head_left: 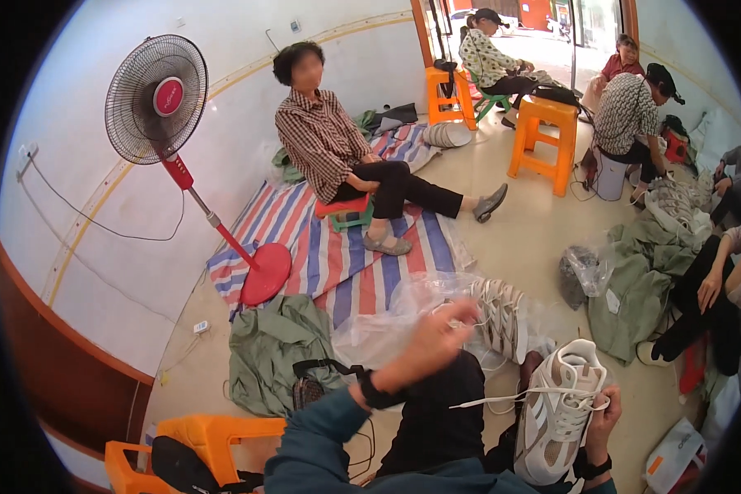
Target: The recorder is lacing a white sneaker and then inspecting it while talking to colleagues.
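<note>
A white and beige sneaker [561, 412] stands on its heel end or toe near my lap, its opening towards the top and its laced front facing up. My right hand [605, 418] is closed at its right side, fingers by the laces. A white shoelace [490, 401] runs out from the sneaker to the left, its tip loose in the air over my dark trouser leg. My left hand [438, 339] is raised over my knee, away from the sneaker. Motion smears its fingers, and whether they hold anything is unclear. Beyond it lies a row of similar sneakers [502, 317] on clear plastic.
A red floor fan [259, 272] stands left on a striped sheet [305, 267], where a person [325, 156] sits. Green cloth [276, 354] and an orange stool [214, 432] are near my left arm. Other people work at right, by green cloth [642, 288]. Another orange stool [545, 123] stands ahead.
</note>
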Action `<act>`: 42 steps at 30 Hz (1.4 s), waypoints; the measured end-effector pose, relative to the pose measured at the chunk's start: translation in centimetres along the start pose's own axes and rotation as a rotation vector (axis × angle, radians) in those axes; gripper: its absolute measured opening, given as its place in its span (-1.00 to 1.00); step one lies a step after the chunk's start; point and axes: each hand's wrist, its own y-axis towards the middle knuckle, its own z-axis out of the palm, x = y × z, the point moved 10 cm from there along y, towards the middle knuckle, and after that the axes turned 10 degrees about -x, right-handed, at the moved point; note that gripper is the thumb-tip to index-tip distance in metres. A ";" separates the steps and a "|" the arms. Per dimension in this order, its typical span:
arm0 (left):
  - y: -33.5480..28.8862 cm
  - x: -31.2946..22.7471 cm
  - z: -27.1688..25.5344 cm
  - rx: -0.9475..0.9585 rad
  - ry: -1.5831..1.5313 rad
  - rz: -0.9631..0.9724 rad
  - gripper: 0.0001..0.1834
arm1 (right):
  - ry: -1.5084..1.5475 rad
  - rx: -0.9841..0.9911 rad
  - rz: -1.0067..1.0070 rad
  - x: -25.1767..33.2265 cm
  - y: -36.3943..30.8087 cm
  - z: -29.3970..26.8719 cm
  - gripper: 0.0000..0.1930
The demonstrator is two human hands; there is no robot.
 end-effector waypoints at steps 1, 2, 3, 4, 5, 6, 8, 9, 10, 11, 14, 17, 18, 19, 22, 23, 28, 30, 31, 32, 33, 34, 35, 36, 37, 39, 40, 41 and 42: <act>-1.7 0.0 3.1 0.134 0.000 0.040 -0.69 | -0.008 -0.007 0.002 0.2 -0.4 -0.2 -0.78; -3.2 -0.1 6.3 0.279 -0.004 0.082 -0.62 | -0.006 -0.022 0.030 0.3 -0.7 -0.5 -0.77; -4.4 -0.2 9.1 0.378 -0.054 0.049 -0.61 | -0.009 -0.044 0.063 0.4 -1.0 -1.1 -0.77; -4.5 -0.4 10.4 0.390 -0.011 0.157 -0.61 | -0.101 -0.033 -0.048 2.0 -0.7 -0.9 -0.77; -5.2 -0.6 12.1 0.416 0.015 0.260 -0.61 | -0.078 -0.078 -0.093 2.5 -0.4 -0.7 -0.79; -5.5 1.0 13.4 0.458 0.048 0.139 -0.61 | -0.075 -0.039 -0.030 1.7 -0.4 -0.5 -0.82; -5.8 3.8 14.5 0.555 0.068 -0.015 -0.62 | -0.035 -0.025 -0.105 1.6 0.6 0.9 -0.87; -5.8 5.0 14.6 0.595 0.059 -0.055 -0.62 | -0.025 0.027 -0.059 2.4 1.1 2.1 -0.88; -6.0 6.4 14.7 0.627 -0.016 -0.316 -0.65 | 0.038 0.034 -0.101 2.9 1.4 2.4 -0.89; -5.6 6.3 14.1 0.553 -0.018 -0.346 -0.73 | 0.089 0.080 -0.055 2.0 1.4 2.7 -0.89; -5.8 5.0 15.7 0.617 -0.053 -0.396 -0.81 | 0.138 0.061 0.105 0.8 0.9 1.5 -0.84; -6.6 2.6 17.9 0.668 -0.085 -0.418 -0.87 | 0.237 0.061 0.106 0.4 0.8 0.5 -0.83; -7.0 1.9 18.1 0.669 -0.097 -0.414 -0.90 | 0.268 0.074 0.120 0.3 0.5 0.6 -0.81; -7.2 1.6 18.3 0.671 -0.092 -0.420 -0.90 | 0.300 0.088 0.131 0.3 0.3 0.7 -0.80; -7.1 0.8 18.2 0.631 -0.042 -0.335 -0.93 | 0.187 0.057 0.021 0.9 0.1 0.7 -0.87; -6.9 -0.2 18.3 0.623 0.022 -0.157 -0.94 | 0.187 0.057 0.024 0.9 0.0 0.8 -0.87; -7.0 -2.1 18.0 0.570 0.171 0.113 -0.92 | 0.071 0.007 -0.060 1.9 0.2 0.8 -0.87; -6.4 -1.0 17.2 0.433 -0.026 -0.052 -0.93 | 0.106 0.023 -0.034 1.6 0.4 0.8 -0.86; -6.2 -1.1 17.0 0.430 -0.028 -0.054 -0.93 | 0.141 0.038 -0.007 1.3 0.4 0.9 -0.86; -6.1 -0.2 17.1 0.471 -0.102 -0.219 -0.93 | 0.141 0.042 -0.007 1.4 0.4 0.6 -0.86; -6.2 0.6 17.3 0.506 -0.176 -0.381 -0.91 | 0.110 0.059 -0.027 1.8 0.5 0.5 -0.86; -6.2 0.7 17.7 0.565 -0.207 -0.393 -0.88 | 0.080 0.076 -0.047 2.1 0.6 0.7 -0.86; -6.1 0.7 17.4 0.558 -0.208 -0.391 -0.88 | 0.082 0.082 -0.051 2.1 0.7 1.0 -0.86; -6.1 0.6 17.4 0.569 -0.189 -0.386 -0.88 | 0.088 0.063 -0.037 1.9 0.6 1.0 -0.86; -6.1 0.6 17.4 0.581 -0.170 -0.381 -0.88 | 0.093 0.043 -0.022 1.7 0.7 0.9 -0.84; -5.9 0.7 16.6 0.585 -0.100 -0.342 -0.88 | 0.109 0.054 0.017 1.8 0.7 1.1 -0.80; -5.8 0.8 16.1 0.591 -0.027 -0.302 -0.88 | 0.127 0.062 0.057 1.6 0.7 1.2 -0.76; -5.7 0.7 15.8 0.591 -0.028 -0.309 -0.88 | 0.125 0.065 0.062 1.6 0.7 1.3 -0.76; -5.5 0.2 15.5 0.591 -0.003 -0.292 -0.88 | 0.142 0.047 0.054 1.6 0.8 1.1 -0.73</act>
